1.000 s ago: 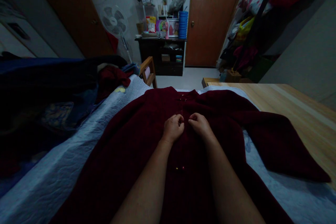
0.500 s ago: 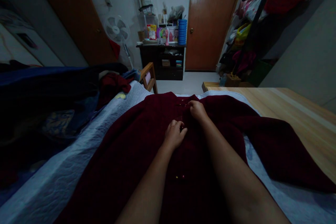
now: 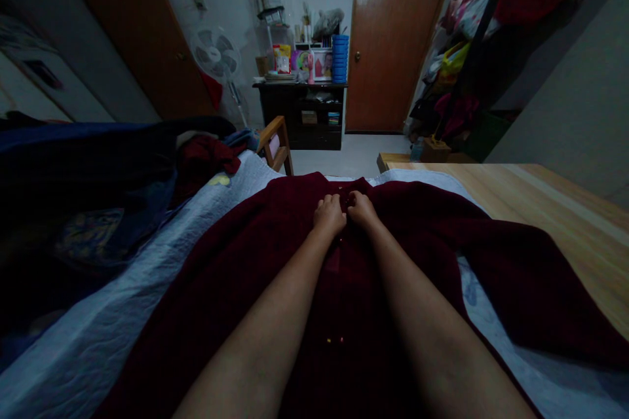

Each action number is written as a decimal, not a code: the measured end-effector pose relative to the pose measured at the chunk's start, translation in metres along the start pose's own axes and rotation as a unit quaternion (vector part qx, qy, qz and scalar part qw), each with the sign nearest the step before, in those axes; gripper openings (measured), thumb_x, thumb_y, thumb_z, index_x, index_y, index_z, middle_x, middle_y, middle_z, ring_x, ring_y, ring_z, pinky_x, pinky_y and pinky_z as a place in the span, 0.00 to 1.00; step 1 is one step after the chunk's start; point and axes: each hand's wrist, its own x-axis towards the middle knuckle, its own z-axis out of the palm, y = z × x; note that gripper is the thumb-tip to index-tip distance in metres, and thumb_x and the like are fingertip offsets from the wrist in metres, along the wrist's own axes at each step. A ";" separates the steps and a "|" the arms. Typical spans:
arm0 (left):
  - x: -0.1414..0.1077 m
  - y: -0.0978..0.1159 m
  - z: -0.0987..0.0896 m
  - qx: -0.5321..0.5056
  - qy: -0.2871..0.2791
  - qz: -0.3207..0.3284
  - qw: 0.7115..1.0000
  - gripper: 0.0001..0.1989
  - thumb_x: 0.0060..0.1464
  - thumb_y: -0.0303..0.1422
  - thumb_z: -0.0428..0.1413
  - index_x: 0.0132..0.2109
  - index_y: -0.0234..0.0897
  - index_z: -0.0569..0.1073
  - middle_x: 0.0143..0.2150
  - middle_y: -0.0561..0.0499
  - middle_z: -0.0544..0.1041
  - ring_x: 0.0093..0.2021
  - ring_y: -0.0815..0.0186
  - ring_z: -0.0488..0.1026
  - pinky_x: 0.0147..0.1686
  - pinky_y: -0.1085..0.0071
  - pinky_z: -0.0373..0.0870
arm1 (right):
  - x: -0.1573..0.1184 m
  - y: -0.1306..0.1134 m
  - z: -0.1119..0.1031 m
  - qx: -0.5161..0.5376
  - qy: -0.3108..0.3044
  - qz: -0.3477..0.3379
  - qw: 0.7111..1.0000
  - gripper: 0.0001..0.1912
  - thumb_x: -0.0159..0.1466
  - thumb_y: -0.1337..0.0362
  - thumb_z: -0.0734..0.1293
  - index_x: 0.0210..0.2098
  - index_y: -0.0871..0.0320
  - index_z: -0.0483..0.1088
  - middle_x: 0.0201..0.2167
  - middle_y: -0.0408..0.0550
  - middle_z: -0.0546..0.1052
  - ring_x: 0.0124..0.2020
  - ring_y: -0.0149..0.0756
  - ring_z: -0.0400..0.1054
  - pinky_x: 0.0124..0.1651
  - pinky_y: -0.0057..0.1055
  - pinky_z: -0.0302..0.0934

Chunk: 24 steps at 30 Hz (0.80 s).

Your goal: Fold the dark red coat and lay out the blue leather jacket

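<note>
A dark red coat (image 3: 240, 268) lies spread flat, its collar end away from me and one sleeve stretched out to the right. Both hands work at its front opening just below the collar. My left hand (image 3: 329, 215), back upward, has its fingers curled down onto the left front edge. Close beside it, my right hand (image 3: 362, 209) pinches the other edge of the coat, fingers closed. Small shiny buttons (image 3: 335, 340) show lower down the front. The fingertips and the exact spot they grip are partly hidden in the dark cloth.
Under the coat is a light blue quilted bed cover (image 3: 122, 301). Piled dark clothes (image 3: 98, 177) lie along the left. A wooden board (image 3: 555, 196) borders the bed at right. Beyond stand a wooden chair (image 3: 278, 144), a white fan (image 3: 216, 52) and a dark cabinet (image 3: 299, 118).
My left hand has moved forward along the coat front, up beside my right hand. My right hand has shifted slightly toward me and stays on the edge near the collar.
</note>
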 end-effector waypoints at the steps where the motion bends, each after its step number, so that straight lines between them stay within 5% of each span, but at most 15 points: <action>1: 0.003 -0.001 0.004 -0.003 0.004 -0.002 1.000 0.21 0.53 0.30 0.57 0.55 0.37 0.67 0.53 0.41 0.69 0.55 0.54 0.66 0.53 0.63 0.64 | 0.002 -0.001 0.002 0.001 0.003 0.006 1.000 0.26 0.56 0.73 0.63 0.55 0.58 0.67 0.46 0.53 0.75 0.45 0.36 0.71 0.45 0.26 0.61; 13: 0.013 -0.021 0.027 -0.128 0.094 -0.041 0.986 0.23 0.47 0.19 0.53 0.50 0.43 0.71 0.47 0.47 0.68 0.44 0.62 0.73 0.46 0.70 0.69 | -0.003 -0.012 0.017 0.033 0.087 0.045 0.995 0.12 0.59 0.69 0.62 0.41 0.56 0.73 0.41 0.55 0.74 0.40 0.43 0.71 0.42 0.35 0.61; 18: 0.010 -0.029 0.028 -0.216 0.139 -0.026 0.966 0.25 0.43 0.16 0.49 0.49 0.37 0.71 0.46 0.46 0.69 0.46 0.65 0.71 0.50 0.72 0.67 | -0.006 -0.007 0.020 0.100 0.136 0.018 0.985 0.07 0.59 0.64 0.63 0.36 0.56 0.72 0.30 0.48 0.75 0.33 0.38 0.69 0.39 0.30 0.60; 24: 0.009 -0.033 0.029 -0.274 0.153 0.019 0.949 0.26 0.38 0.15 0.48 0.46 0.36 0.71 0.41 0.48 0.71 0.41 0.65 0.70 0.47 0.70 0.68 | -0.004 0.000 0.021 0.197 0.124 -0.049 0.971 0.08 0.55 0.63 0.63 0.32 0.56 0.72 0.23 0.41 0.72 0.26 0.32 0.66 0.33 0.27 0.60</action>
